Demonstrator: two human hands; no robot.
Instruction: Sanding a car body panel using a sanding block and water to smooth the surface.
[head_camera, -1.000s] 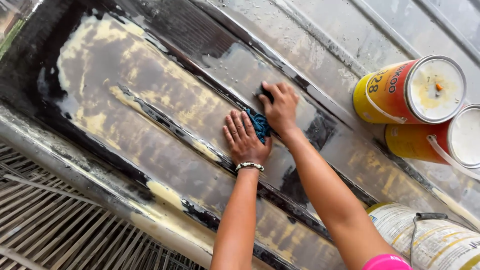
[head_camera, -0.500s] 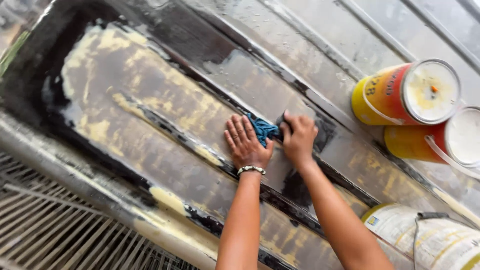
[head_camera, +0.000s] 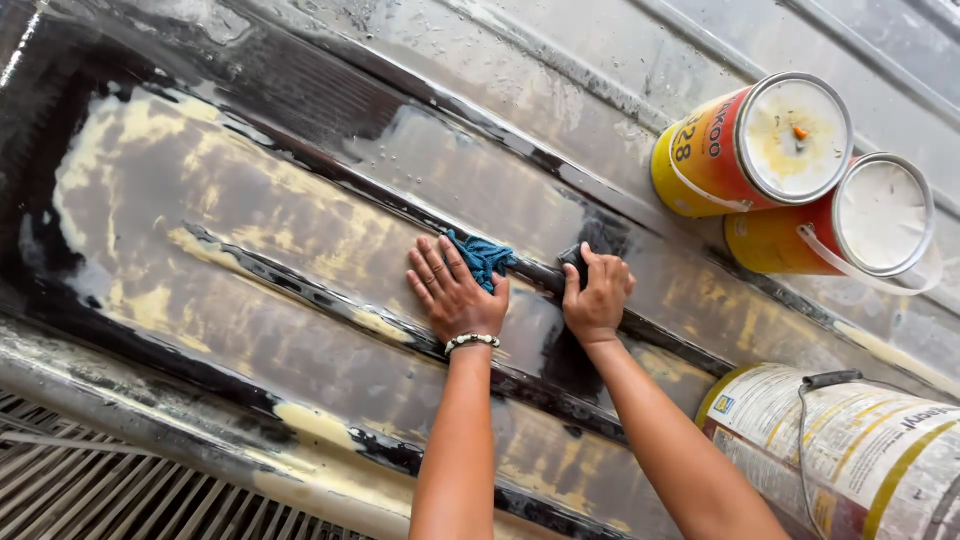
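My left hand (head_camera: 452, 293) lies flat, fingers spread, on a wet dark metal panel (head_camera: 250, 230) with ridges and patches of yellowish filler. It presses down a blue cloth (head_camera: 483, 257) that shows past the fingertips. My right hand (head_camera: 598, 295) sits a little to the right, fingers curled over a small dark pad (head_camera: 575, 262) held against a raised ridge of the panel. A beaded bracelet (head_camera: 471, 342) circles my left wrist.
Two lidded paint cans, one orange and yellow (head_camera: 745, 150) and one beside it (head_camera: 850, 228), rest on the panel at the upper right. A larger white bucket (head_camera: 850, 445) with a wire handle sits at the lower right. A metal grating (head_camera: 110, 480) runs along the lower left.
My right hand has slid to the right along the ridge with the dark pad, away from my left hand. My left hand stays flat on the blue cloth.
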